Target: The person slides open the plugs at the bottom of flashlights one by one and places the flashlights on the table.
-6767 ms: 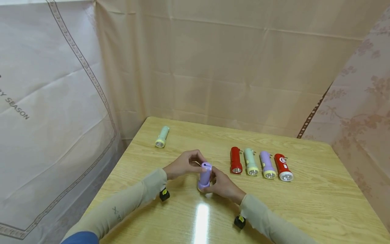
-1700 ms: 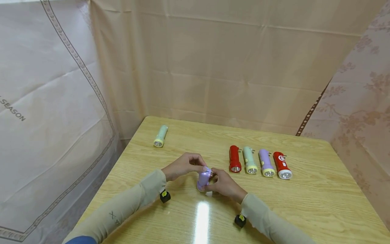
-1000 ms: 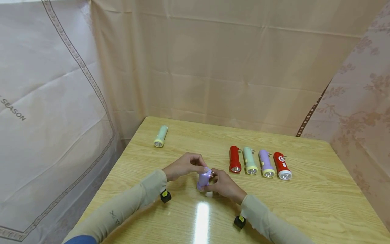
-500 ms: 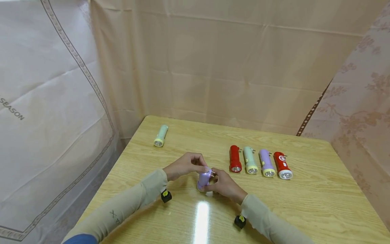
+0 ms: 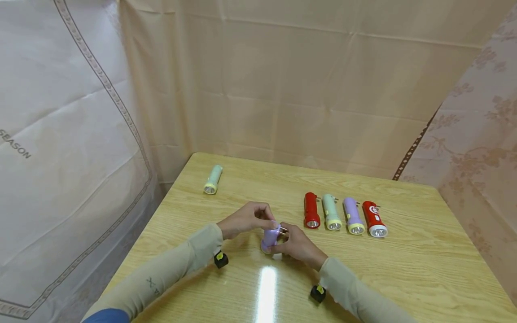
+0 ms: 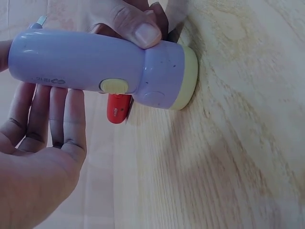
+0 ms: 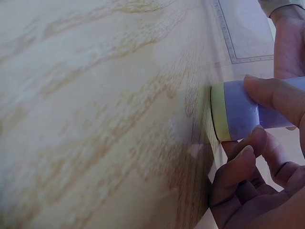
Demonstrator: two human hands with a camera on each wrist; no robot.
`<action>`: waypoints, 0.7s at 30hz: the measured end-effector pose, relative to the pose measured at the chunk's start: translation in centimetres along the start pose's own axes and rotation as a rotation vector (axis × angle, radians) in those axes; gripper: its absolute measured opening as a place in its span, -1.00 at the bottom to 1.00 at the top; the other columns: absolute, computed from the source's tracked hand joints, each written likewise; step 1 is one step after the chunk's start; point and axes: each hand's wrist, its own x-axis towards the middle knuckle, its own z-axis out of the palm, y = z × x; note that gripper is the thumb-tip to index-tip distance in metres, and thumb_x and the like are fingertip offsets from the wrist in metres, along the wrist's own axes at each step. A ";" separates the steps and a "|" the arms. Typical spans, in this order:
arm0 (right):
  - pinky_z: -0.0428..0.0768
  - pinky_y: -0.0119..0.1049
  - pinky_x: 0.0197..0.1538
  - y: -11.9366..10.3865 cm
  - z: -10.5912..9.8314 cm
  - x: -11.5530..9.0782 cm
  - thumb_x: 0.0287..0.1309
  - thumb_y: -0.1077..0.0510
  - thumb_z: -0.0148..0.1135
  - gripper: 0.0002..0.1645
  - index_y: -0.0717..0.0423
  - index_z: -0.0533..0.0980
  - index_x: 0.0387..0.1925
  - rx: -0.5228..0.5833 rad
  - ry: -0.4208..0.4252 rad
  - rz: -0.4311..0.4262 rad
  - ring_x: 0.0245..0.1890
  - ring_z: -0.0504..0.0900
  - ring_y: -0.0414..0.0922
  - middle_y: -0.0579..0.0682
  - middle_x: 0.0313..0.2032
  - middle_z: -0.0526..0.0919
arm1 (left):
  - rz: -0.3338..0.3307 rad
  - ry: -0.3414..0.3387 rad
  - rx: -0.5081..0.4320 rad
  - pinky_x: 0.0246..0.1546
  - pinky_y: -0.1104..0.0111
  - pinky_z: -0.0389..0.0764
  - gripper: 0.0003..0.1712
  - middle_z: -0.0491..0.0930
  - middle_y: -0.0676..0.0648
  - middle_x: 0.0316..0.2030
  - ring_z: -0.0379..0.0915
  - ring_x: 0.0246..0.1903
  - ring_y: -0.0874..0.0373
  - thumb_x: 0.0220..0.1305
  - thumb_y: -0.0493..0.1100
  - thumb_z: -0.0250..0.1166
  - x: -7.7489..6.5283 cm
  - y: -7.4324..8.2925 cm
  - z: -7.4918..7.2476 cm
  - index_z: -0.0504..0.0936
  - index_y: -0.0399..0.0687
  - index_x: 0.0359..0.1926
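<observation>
A purple flashlight [image 5: 269,237] with a pale yellow head ring stands upright, lens end down on the wooden table. My left hand [image 5: 246,220] holds its upper end, thumb on the end and fingers along the side in the left wrist view. Metal plug prongs [image 5: 283,231] stick out rightward near the top. Low on the body, my right hand [image 5: 298,246] grips it; in the right wrist view its thumb [image 7: 271,93] and fingertips lie on opposite sides of the head. A yellow switch [image 6: 114,86] faces the left wrist camera. The lens is hidden against the table.
To the right lie a red flashlight [image 5: 312,210], a mint one [image 5: 331,211], another purple one [image 5: 353,215] and a red-and-white one [image 5: 374,217] in a row, prongs out. A single mint flashlight [image 5: 213,179] lies at the back left of the table [image 5: 436,251].
Compared with several seconds ago, the purple flashlight is turned and its prongs now stand out to the right; a slot showed on its top before. Over the last second, hardly anything has moved.
</observation>
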 end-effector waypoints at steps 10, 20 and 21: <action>0.63 -0.18 -0.16 0.1 0.2 0.1 0.03 0.05 0.64 -0.28 0.03 0.55 0.23 0.003 0.009 -0.002 -0.02 0.60 0.01 -0.01 0.01 0.67 | 0.078 -0.002 0.080 0.06 0.16 0.58 -0.79 0.68 -0.06 -0.12 0.58 -0.07 0.02 0.33 -0.03 0.46 -0.4 -0.7 -0.2 0.69 0.00 -0.12; 0.60 -0.26 -0.34 0.0 0.1 0.0 0.02 0.11 0.64 -0.39 0.09 0.57 0.10 0.056 -0.003 0.006 -0.26 0.56 -0.07 0.03 -0.12 0.64 | 0.186 -0.081 0.088 0.11 0.04 0.61 -0.62 0.67 -0.07 -0.03 0.61 0.00 -0.02 0.21 -0.21 0.53 -1.1 -1.3 -1.1 0.67 -0.02 0.05; 0.60 -0.25 -0.33 0.0 0.1 0.0 0.02 0.10 0.64 -0.39 0.10 0.57 0.10 0.052 -0.002 0.006 -0.25 0.56 -0.07 0.03 -0.12 0.64 | 0.193 -0.085 0.090 0.13 0.01 0.60 -0.61 0.66 -0.07 -0.02 0.61 0.01 -0.02 0.21 -0.21 0.53 -1.2 -1.3 -1.1 0.67 -0.01 0.05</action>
